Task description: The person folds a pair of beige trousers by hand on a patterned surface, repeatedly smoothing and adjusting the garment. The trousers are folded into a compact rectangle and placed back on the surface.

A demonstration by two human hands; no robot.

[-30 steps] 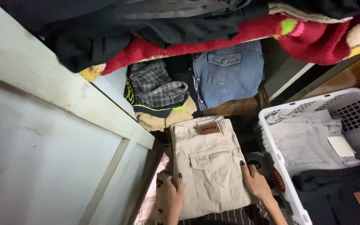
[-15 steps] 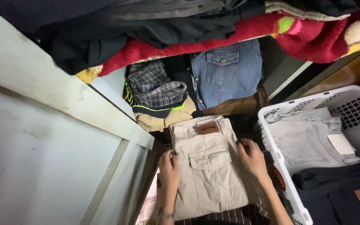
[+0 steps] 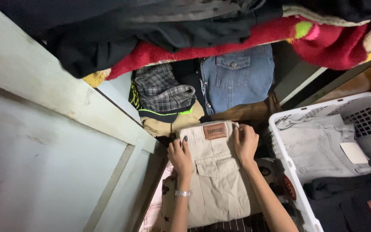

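At about 6 o'clock, nearest the camera, a strip of dark pinstriped cloth (image 3: pixel 237 224) shows under the lower edge of the folded beige cargo trousers (image 3: pixel 220 180), and a pale pink fabric with dark stars (image 3: pixel 157 210) lies at 7 o'clock beside it. The trousers rest on this pile, a flapped pocket facing up and a brown waistband patch at their far end.

The left hand (image 3: pixel 180 155) lies flat along the trousers' 9 o'clock edge, fingers stretched out and pressing the cloth, not curled around it; a metal wristwatch (image 3: pixel 182 193) sits on that wrist. The right hand (image 3: pixel 245 142) lies open on the 1 o'clock corner near the waistband, fingers spread across the fabric, thumb side toward the patch.

At 3 o'clock stands a white plastic laundry basket (image 3: pixel 286 172) holding light grey jeans (image 3: pixel 318 146) with dark garments (image 3: pixel 348 193) nearer the camera.

Beyond the trousers, at 12 o'clock, lie a folded plaid garment (image 3: pixel 162 90) on a black piece with neon-green trim, and a blue denim garment (image 3: pixel 237 81) just to its right. Farthest, across the top, a red fleece blanket (image 3: pixel 245 43) and dark clothes (image 3: pixel 121 30) overhang. A pale wooden panel (image 3: pixel 44 141) fills 9 o'clock.
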